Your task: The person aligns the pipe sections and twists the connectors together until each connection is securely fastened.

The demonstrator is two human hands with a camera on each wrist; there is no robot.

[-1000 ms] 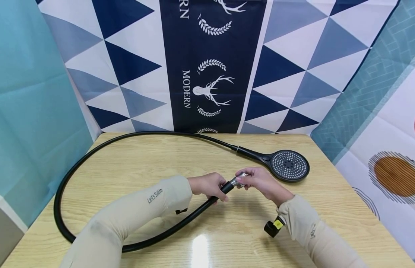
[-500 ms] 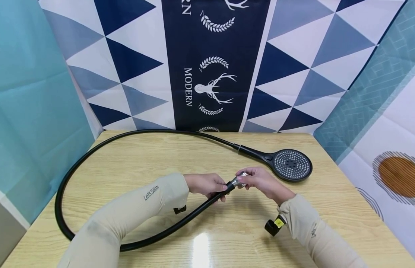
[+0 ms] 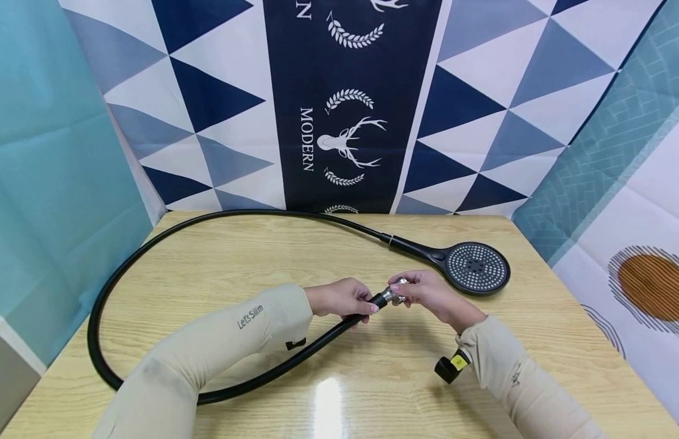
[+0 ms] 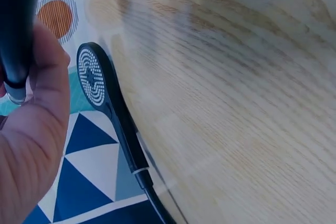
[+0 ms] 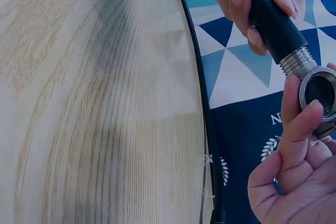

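Note:
A black shower hose loops round the table from the hand shower to my hands. My left hand grips the hose near its free end, thumb on top. In the right wrist view, a silver threaded end sticks out of the black sleeve. A ring-shaped metal fitting sits against these threads; how far it is screwed on I cannot tell. My right hand pinches that fitting between thumb and fingers, hiding part of it. The left wrist view shows the hand shower beyond my left hand.
The wooden table is backed by a patterned cloth, with a teal cloth at the left and a printed one at the right. The hand shower lies face up behind my right hand.
My left hand's thumb has moved up along the hose towards the metal fitting and now lies over the hose. My right hand keeps its pinch with slight finger movement. The hand shower stays put.

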